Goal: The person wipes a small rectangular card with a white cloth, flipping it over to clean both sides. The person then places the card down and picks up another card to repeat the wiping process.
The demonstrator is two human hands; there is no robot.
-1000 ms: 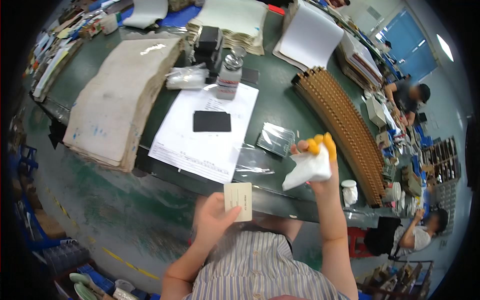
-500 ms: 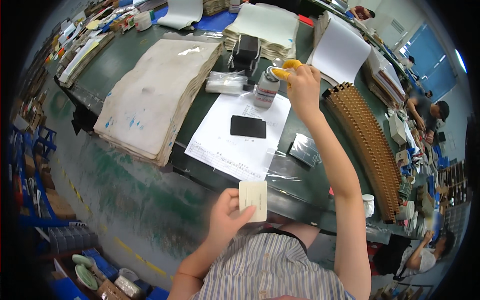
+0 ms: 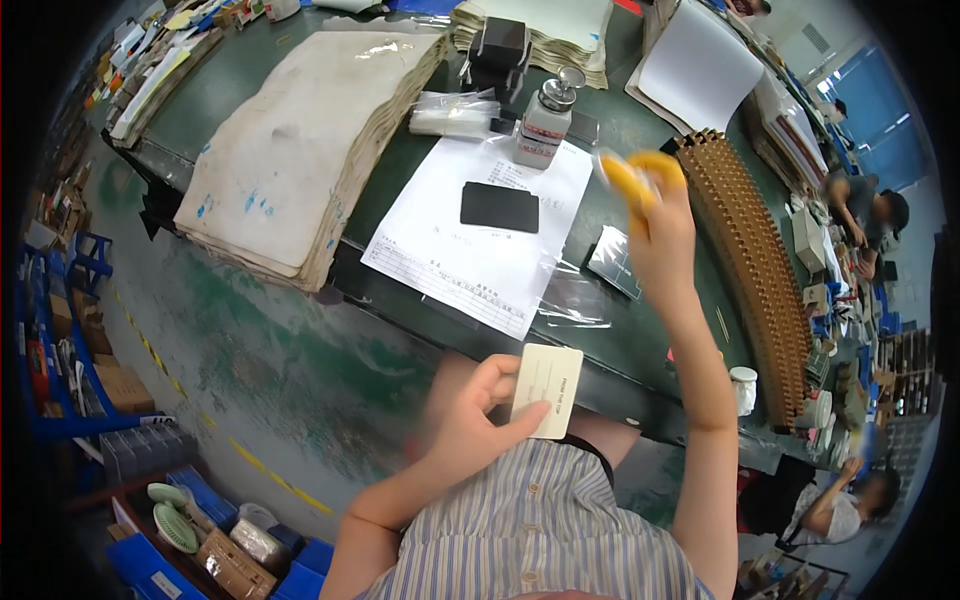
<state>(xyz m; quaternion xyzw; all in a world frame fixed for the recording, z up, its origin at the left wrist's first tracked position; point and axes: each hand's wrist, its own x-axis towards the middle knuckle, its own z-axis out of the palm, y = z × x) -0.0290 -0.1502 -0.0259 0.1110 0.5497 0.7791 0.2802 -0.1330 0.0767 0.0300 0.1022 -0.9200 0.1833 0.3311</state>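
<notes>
My left hand (image 3: 490, 410) pinches a cream-coloured card (image 3: 548, 392) with a little print, thumb on its face, above my lap. Over the right part of the table, my right hand (image 3: 660, 225) has yellow coverings on its fingers, which look pinched together. A blurred whitish bit shows among them; I cannot make out what it is. To its left stands a dispenser bottle (image 3: 543, 130) with a metal top, at the upper end of a printed sheet (image 3: 455, 265). Black cards (image 3: 498, 207) lie stacked on that sheet.
A thick stack of large stained sheets (image 3: 300, 150) lies on the left of the green table. Small plastic bags (image 3: 455, 113) and a black device (image 3: 497, 55) are behind the paper. A long brown toothed rack (image 3: 745, 260) and a white jar (image 3: 743, 388) stand right.
My right hand has left the bottle's top and come right and nearer. My left hand, still holding the card, has shifted slightly right and up. The view has tilted a little.
</notes>
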